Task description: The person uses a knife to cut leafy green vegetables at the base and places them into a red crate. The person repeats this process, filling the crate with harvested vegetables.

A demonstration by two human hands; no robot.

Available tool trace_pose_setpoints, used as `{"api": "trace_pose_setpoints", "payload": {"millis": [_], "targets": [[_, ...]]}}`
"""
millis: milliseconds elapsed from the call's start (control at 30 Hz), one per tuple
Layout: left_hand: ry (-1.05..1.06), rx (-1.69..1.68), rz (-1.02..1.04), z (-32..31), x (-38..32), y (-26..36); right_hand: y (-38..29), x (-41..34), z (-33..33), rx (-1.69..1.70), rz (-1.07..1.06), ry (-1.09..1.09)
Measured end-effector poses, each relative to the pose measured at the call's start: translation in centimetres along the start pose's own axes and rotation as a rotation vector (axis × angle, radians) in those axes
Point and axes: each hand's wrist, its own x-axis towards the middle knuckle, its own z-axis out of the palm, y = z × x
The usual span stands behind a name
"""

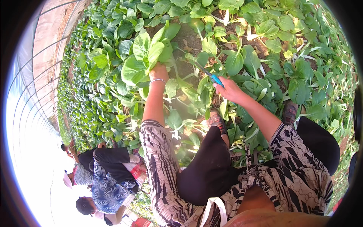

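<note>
My left hand (158, 72) grips a leafy green plant (146, 52), apparently bok choy, near the base of its leaves. Whether its root is still in the soil is hidden by the leaves and my hand. In my right hand (229, 90) is a knife with a blue handle (217, 80). Its narrow blade (203, 69) points up and left, toward the plant but apart from it. Beneath the blade lie loose green leaves (210, 46) and patches of bare soil (188, 35).
Dense rows of standing greens (93, 93) fill the left side. Cut leaves and pale stalks (309, 71) litter the ground at right. My shoe (217, 120) rests among leaves. Several people sit at lower left, one in a blue patterned shirt (109, 187). Curved greenhouse hoops (37, 68) line the far left.
</note>
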Motion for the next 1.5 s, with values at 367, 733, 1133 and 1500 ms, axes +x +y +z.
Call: {"api": "trace_pose_setpoints", "payload": {"millis": [367, 733, 1133, 1500], "targets": [[0.096, -0.459, -0.167, 5.5, -4.3, -2.5, -0.2, 14.2, 8.4, -0.055, 0.302, -0.136], [0.165, -0.621, -0.208, 8.0, -5.6, -3.2, 1.8, 18.9, 9.6, -0.018, 0.448, -0.320], [0.349, -0.740, -0.175, 6.8, -10.2, -2.3, 0.6, 12.7, 6.5, -0.006, 0.450, -0.380], [0.681, -1.138, -0.166, -4.5, -20.7, 3.4, -7.1, 1.7, 2.9, 0.607, -0.124, -0.032]]}}
